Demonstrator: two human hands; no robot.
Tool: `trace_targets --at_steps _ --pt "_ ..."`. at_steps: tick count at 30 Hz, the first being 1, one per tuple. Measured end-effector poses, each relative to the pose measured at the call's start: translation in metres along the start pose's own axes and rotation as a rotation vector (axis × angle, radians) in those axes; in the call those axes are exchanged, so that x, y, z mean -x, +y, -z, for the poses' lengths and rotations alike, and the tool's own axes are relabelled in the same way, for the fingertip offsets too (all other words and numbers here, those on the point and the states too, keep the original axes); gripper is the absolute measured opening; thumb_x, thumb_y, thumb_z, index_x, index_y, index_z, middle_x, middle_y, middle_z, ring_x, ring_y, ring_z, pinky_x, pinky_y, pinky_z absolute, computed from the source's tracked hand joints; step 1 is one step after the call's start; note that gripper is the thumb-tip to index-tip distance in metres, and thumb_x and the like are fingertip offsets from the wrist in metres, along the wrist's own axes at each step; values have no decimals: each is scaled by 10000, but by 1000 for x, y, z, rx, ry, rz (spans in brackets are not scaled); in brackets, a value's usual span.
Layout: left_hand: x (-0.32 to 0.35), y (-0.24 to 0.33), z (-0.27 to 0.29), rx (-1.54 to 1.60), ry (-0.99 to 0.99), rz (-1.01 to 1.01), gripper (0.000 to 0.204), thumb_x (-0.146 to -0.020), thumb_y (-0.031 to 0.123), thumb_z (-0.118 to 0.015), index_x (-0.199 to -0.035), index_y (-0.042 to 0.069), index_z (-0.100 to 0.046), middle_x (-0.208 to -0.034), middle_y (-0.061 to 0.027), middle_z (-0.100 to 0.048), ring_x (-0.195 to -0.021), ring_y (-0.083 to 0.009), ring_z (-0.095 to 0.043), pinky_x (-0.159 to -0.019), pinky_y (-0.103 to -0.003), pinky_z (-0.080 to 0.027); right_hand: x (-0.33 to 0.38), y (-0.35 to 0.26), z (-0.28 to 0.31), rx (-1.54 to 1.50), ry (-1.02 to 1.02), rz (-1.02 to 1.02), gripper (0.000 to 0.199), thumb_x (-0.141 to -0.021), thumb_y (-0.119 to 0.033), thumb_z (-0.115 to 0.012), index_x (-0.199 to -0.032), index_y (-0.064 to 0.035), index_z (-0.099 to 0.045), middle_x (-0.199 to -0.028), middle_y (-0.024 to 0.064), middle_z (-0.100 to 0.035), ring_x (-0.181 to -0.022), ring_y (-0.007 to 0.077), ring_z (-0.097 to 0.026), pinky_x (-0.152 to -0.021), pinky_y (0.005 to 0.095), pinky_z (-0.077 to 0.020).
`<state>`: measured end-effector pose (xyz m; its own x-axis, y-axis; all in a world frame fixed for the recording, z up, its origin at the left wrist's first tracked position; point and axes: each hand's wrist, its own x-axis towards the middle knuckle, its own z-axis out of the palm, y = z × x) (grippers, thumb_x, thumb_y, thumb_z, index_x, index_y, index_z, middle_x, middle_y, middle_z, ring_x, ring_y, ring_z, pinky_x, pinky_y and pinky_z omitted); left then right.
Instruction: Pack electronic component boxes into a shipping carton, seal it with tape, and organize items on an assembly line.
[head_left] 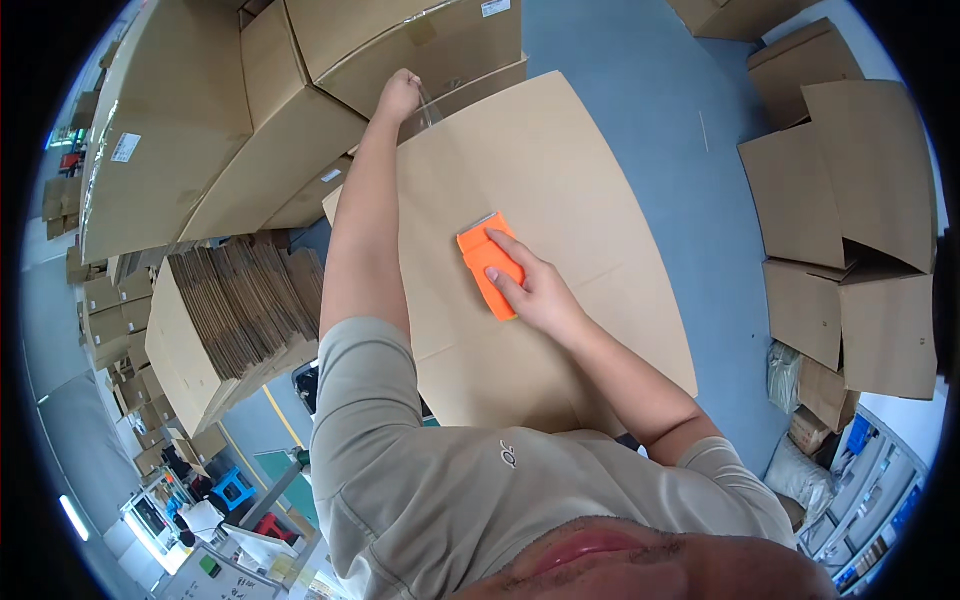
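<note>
A large brown cardboard box (540,150) stands in front of me with a broad panel facing up. My right hand (540,295) grips an orange tape dispenser (490,265) with a metal edge at its far end, over the middle of that panel. Stretched out to the far left, my left hand (401,95) is closed beside the box's far edge. Its fingers pinch a clear strip (430,108) that looks like tape and runs down toward the panel. Whether the strip reaches the dispenser, I cannot make out.
Tall cardboard boxes (190,90) crowd the left and far left. Nearer on the left is a stack of flattened cartons (240,305). Open boxes (850,180) line the right side beyond the blue-grey floor (640,110). A shelf (880,480) stands at lower right.
</note>
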<state>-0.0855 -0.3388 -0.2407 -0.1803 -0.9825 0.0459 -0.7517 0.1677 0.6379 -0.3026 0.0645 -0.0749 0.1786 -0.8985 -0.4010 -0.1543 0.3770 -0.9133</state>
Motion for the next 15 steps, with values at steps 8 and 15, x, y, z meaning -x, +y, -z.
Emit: trace_targets --at_steps 8,15 --pt "8 -18 -15 -295 -423 -11 206 -996 180 -554 -1020 2 -655 -1007 -201 -735 -965 -346 -701 -885 -456 -528 -6 -4 -6 -41 -5 0 564 -1062 -211 -622 -1577 -69 -441 -1393 200 -655 -1258 264 -650 -1067 357 -496" --pt "31 45 -57 31 -948 170 433 -928 193 -628 -1341 72 -676 -1420 -184 -648 -1308 -341 -616 -1083 -422 -480 -5 10 14 -1 51 -35 558 -1057 -202 -620 -1570 -68 -446 -1379 218 -657 -1245 296 -664 -1051 375 -510"
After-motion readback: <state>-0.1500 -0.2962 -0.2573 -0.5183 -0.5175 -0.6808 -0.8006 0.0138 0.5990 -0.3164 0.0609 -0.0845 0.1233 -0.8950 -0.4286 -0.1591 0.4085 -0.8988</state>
